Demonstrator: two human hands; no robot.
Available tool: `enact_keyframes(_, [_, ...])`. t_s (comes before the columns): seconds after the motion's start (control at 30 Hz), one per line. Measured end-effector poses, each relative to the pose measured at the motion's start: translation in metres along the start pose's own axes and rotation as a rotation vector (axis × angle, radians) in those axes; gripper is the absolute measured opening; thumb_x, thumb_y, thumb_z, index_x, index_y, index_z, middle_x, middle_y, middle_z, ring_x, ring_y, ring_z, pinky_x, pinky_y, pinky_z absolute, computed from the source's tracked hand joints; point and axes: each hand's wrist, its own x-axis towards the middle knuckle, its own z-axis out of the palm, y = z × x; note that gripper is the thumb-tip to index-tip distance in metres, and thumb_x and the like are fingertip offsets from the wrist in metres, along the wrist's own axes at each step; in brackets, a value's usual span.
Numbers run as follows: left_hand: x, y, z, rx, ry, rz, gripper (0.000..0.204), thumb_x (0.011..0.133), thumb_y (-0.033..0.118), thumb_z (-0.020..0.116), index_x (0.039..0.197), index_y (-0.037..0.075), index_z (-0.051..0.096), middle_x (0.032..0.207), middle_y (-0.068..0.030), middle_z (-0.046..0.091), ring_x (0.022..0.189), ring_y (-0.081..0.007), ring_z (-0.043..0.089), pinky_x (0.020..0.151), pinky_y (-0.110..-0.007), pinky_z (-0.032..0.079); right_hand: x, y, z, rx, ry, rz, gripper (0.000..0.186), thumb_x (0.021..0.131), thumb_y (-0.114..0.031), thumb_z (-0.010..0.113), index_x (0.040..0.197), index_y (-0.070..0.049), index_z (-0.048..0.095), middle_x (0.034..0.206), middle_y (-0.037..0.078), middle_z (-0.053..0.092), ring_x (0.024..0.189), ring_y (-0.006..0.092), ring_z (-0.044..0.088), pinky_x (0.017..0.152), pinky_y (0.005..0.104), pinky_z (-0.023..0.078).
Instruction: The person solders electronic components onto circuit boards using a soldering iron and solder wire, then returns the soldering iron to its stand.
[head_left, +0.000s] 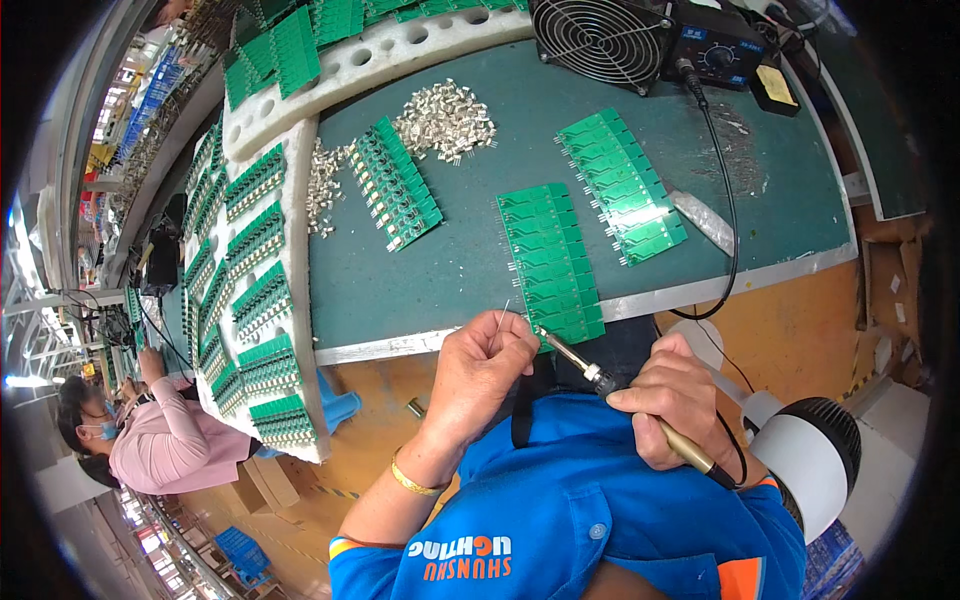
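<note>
My right hand (668, 405) is closed round the handle of a soldering iron (572, 352). The iron's tip meets the near left edge of a green circuit board panel (548, 255), which lies at the table's front edge and sticks out past it. Pinched in my left hand (485, 365) is a thin strand of solder wire (503, 312), its end close to the same board edge. A second green panel (622, 185) lies to the right, with pins along its left side. Further left, a panel with black and white parts (393, 185) rests on the table.
Small metal connectors (445, 120) are heaped behind. White foam racks (375, 62) with many boards stand left and back. A fan (603, 40) and a soldering station (715, 52) are at the back right; the iron's cable (733, 200) loops down. A co-worker (175, 440) sits left.
</note>
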Motion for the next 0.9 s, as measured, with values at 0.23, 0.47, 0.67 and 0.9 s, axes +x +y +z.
enact_keyframes(0.23, [0.0003, -0.0002, 0.0007, -0.01, -0.001, 0.005, 0.005, 0.086, 0.003, 0.064, 0.091, 0.001, 0.063, 0.073, 0.0018, 0.06, 0.067, -0.0044, 0.053, 0.066, -0.019, 0.042, -0.0004, 0.0008, -0.0004, -0.019, -0.01, -0.015, 0.023, 0.067, -0.003, 0.059, 0.088, -0.006, 0.067, 0.056, -0.001, 0.053, 0.049, 0.0155, 0.051, 0.059, 0.0328, 0.038])
enact_keyframes(0.47, [0.0006, -0.0017, 0.0007, 0.01, 0.018, 0.001, 0.006, 0.086, 0.003, 0.062, 0.091, 0.0, 0.064, 0.075, 0.0015, 0.06, 0.066, -0.0037, 0.052, 0.063, -0.019, 0.043, -0.0023, 0.0019, -0.0065, -0.009, 0.031, -0.005, 0.02, 0.071, -0.005, 0.061, 0.09, -0.007, 0.067, 0.059, -0.001, 0.055, 0.051, 0.0159, 0.052, 0.059, 0.0331, 0.038])
enact_keyframes(0.67, [0.0009, -0.0006, 0.0005, 0.017, 0.031, -0.017, 0.007, 0.085, 0.002, 0.062, 0.091, 0.0, 0.065, 0.076, 0.0018, 0.06, 0.066, -0.0037, 0.052, 0.063, -0.02, 0.043, -0.0051, 0.0055, -0.0023, -0.009, 0.006, -0.015, 0.021, 0.072, -0.006, 0.061, 0.091, -0.008, 0.068, 0.06, -0.001, 0.055, 0.052, 0.0159, 0.051, 0.06, 0.0331, 0.039])
enact_keyframes(0.9, [0.0006, 0.0019, 0.0014, 0.059, 0.033, -0.006, 0.007, 0.085, 0.002, 0.062, 0.091, 0.0, 0.065, 0.076, 0.0017, 0.06, 0.065, -0.0035, 0.051, 0.064, -0.02, 0.044, -0.0037, 0.0065, 0.0007, -0.003, 0.017, -0.019, 0.021, 0.07, -0.005, 0.061, 0.09, -0.008, 0.068, 0.06, 0.0, 0.054, 0.051, 0.0165, 0.05, 0.06, 0.0331, 0.038])
